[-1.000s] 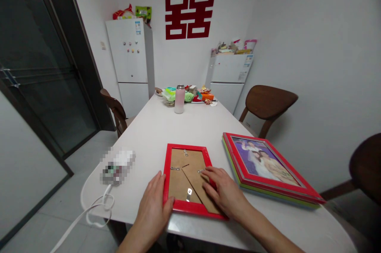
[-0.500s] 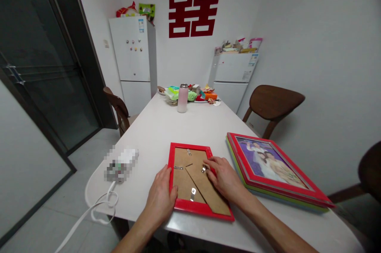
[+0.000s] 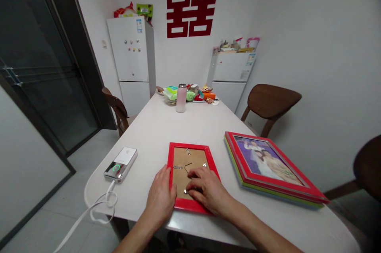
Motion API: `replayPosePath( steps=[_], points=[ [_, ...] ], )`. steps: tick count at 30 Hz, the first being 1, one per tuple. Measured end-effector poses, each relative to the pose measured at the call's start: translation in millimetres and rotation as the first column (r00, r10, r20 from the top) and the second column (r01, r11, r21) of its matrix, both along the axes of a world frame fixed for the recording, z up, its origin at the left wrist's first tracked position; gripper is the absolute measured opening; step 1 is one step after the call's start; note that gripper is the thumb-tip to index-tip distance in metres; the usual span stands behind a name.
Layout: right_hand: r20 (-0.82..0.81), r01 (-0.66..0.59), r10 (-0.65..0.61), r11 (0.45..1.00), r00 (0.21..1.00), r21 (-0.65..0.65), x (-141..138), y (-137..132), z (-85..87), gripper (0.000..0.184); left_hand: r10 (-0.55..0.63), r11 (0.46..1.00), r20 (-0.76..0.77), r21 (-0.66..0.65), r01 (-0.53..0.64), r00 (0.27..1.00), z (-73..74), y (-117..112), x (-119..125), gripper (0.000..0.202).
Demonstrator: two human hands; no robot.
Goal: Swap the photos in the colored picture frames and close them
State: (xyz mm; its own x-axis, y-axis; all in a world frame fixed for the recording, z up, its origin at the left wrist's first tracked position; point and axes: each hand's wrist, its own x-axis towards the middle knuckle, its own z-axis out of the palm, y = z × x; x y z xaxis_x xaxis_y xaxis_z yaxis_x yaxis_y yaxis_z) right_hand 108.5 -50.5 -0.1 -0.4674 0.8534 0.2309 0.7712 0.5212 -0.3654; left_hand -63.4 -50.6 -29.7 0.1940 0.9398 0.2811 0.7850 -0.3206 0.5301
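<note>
A red picture frame [image 3: 172,154] lies face down on the table, its brown backing board [image 3: 181,183] facing up. Small metal clips sit around the board's edges. My left hand [image 3: 160,191] grips the frame's left side, thumb resting near the lower left corner. Over the lower right of the board, my right hand [image 3: 210,191] has bent fingers on the bottom metal clip [image 3: 186,192]. That hand covers most of the stand flap and part of the frame's right side.
To the right lies a stack of frames, topped by a red-framed photo [image 3: 268,160]. A power bank [image 3: 121,163] with a white cable [image 3: 102,203] is at the left. Further back stand a pink bottle [image 3: 181,99] and colourful packets [image 3: 171,93]. Wooden chairs [image 3: 272,100] flank the table.
My right hand has moved left and down from the right-hand clip to the bottom clip. The bottom clip now looks turned. My left hand stays on the frame.
</note>
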Motion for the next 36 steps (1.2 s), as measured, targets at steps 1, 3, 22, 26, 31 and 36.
replayPosePath(
  steps=[1, 3, 22, 26, 31, 36],
  points=[
    [-0.012, 0.003, -0.003, 1.0, 1.0, 0.001, -1, 2, 0.8, 0.013, -0.001, 1.0, -0.001, 0.003, 0.001, 1.0, -0.6, 0, 0, 0.046],
    [-0.034, 0.02, -0.019, 1.0, 0.999, 0.013, -5, 7, 2.9, 0.019, -0.002, 1.0, -0.003, 0.01, 0.002, 1.0, -1.9, 0, 0, 0.046],
    [0.088, 0.376, -0.386, 0.92, 0.918, 0.111, -18, 71, -14.3, 0.031, 0.007, 1.0, -0.02, 0.001, -0.007, 1.0, 1.0, -2, 2, 0.047],
    [0.098, 0.434, -0.443, 0.895, 0.891, 0.106, -9, 81, -17.9, 0.03, -0.011, 1.0, -0.008, 0.002, 0.011, 1.0, 1.6, -3, 6, 0.046],
    [0.086, 0.426, -0.433, 0.9, 0.897, 0.087, -11, 78, -11.7, 0.031, 0.001, 1.0, -0.001, -0.003, -0.001, 1.0, 0.2, -4, 7, 0.047],
    [0.058, 0.347, -0.351, 0.935, 0.934, 0.074, 4, 39, 4.5, 0.036, 0.014, 0.999, 0.025, -0.039, -0.013, 1.0, -0.1, -4, 6, 0.047]
  ],
)
